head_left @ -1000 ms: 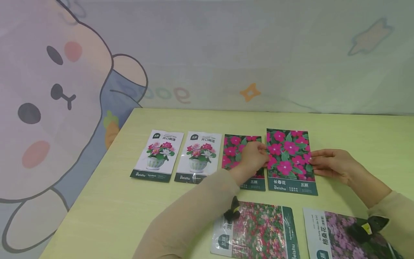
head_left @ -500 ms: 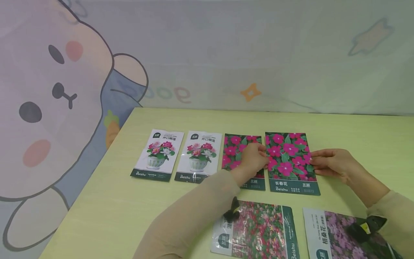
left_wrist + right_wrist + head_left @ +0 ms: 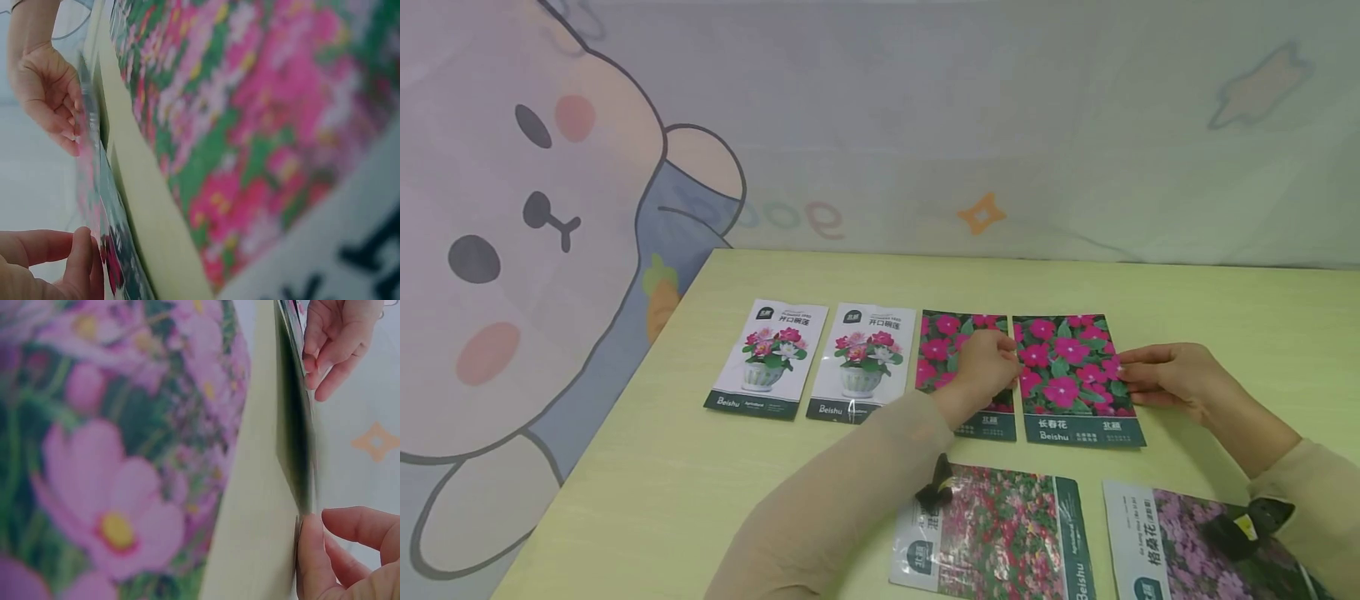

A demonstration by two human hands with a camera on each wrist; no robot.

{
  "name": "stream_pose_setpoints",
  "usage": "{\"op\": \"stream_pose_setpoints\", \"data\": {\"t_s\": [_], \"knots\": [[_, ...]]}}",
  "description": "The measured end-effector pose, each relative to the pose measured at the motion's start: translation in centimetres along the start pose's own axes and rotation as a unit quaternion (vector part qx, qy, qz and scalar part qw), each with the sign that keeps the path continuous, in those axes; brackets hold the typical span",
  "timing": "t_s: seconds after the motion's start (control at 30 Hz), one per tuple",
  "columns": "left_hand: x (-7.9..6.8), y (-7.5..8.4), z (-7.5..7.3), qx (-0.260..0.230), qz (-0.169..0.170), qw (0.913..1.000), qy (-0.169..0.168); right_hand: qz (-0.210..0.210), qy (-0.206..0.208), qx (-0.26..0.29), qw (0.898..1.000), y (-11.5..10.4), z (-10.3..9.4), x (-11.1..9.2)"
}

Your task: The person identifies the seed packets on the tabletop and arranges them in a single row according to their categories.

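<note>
Between the two hands is a seed packet (image 3: 1067,375) printed with magenta flowers above a dark green strip. My left hand (image 3: 988,371) pinches its left edge, while my right hand (image 3: 1176,383) grips the right edge with the fingertips. A matching flower packet (image 3: 934,358) lies to its left, partly covered by the left hand and forearm. In the left wrist view, the left hand (image 3: 56,265) is near and the right hand (image 3: 47,87) farther off. The right wrist view shows the held packet (image 3: 300,444) nearly edge-on, with the right hand (image 3: 350,556) at its near end.
Two white packets (image 3: 767,358) (image 3: 861,362) with potted flowers lie farther left in the same row. Nearer the person lie a mixed-flower packet (image 3: 1000,533) and a purple-flower packet (image 3: 1202,550), both turned sideways. A printed curtain (image 3: 880,125) hangs behind the pale yellow table (image 3: 647,500).
The held packet's far edge has come down and toward the person, so its top now lines up with the matching packet. Its lower end has shifted slightly right. Both hands have barely moved.
</note>
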State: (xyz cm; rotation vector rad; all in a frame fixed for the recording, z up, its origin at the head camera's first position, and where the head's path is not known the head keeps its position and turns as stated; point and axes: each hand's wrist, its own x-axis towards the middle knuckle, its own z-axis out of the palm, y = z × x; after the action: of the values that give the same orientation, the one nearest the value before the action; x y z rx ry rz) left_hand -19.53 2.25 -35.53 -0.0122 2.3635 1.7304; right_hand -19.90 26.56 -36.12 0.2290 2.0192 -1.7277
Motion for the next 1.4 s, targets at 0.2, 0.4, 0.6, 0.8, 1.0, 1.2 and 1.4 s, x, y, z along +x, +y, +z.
{"op": "stream_pose_setpoints", "data": {"t_s": [0.2,0.4,0.6,0.8,1.0,1.2,1.4], "knots": [[0.1,0.1,-0.3,0.001,0.018,0.9998,-0.008,-0.003,-0.004,0.006,1.000,0.0,-0.3,-0.3],[0.0,0.1,-1.3,0.003,0.032,0.9992,-0.022,-0.004,-0.012,0.006,1.000,0.1,-0.6,-0.6],[-0.2,-0.2,-2.9,0.011,0.050,0.9977,-0.045,-0.007,-0.025,0.020,0.999,0.3,-0.9,-1.1],[-0.5,-0.6,-5.4,0.045,0.081,0.9929,-0.074,0.004,-0.032,0.023,0.999,0.1,-1.0,-1.7],[-1.7,-1.1,-9.1,0.094,0.075,0.9889,-0.087,0.005,-0.073,0.019,0.997,-0.1,-1.1,-2.4],[-3.6,-2.2,-12.5,0.126,0.049,0.9874,-0.082,0.014,-0.123,0.031,0.992,0.1,-1.0,-3.4],[-5.7,-4.3,-14.1,0.132,0.051,0.9849,-0.100,0.020,-0.169,0.029,0.985,0.5,0.1,-4.2]]}}
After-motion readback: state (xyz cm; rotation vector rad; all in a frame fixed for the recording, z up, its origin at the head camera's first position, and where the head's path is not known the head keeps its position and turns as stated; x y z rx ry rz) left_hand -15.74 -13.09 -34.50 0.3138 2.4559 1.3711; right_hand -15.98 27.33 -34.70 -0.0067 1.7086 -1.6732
